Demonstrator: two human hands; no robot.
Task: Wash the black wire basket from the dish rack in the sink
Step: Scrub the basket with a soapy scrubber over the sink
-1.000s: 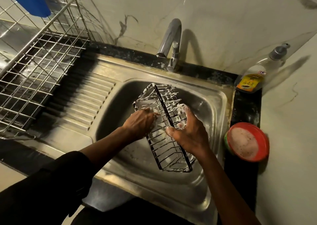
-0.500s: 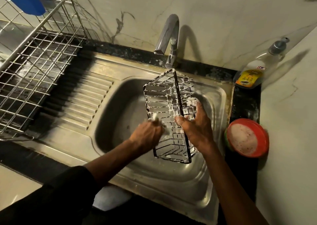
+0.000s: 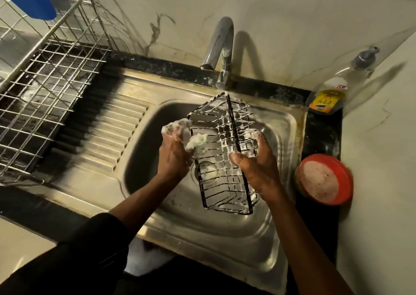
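Since half a second ago the left hand (image 3: 173,153) has slid from the near left corner of the black wire basket (image 3: 222,137) toward its far left edge, while the basket itself has hardly shifted. The basket hangs above the bowl of the steel sink (image 3: 281,238), clear of the bottom, its wires coated in white foam. Its long axis runs near to far: the far end points at the base of the faucet (image 3: 219,40) and the near end points back at the person. It is rolled to one side, so one dark rim bar runs along the top. The left hand's grip is curled round a foamy scrubber (image 3: 195,142) pressed against the basket's left side. The right hand (image 3: 258,171) holds the basket's right side, its thumb on the dark rim bar and its fingers wrapped round the far wires. A red bowl (image 3: 324,180) and a soap bottle (image 3: 333,92) stand on the counter (image 3: 322,132) to the right. The dish rack (image 3: 45,81) sits to the left.
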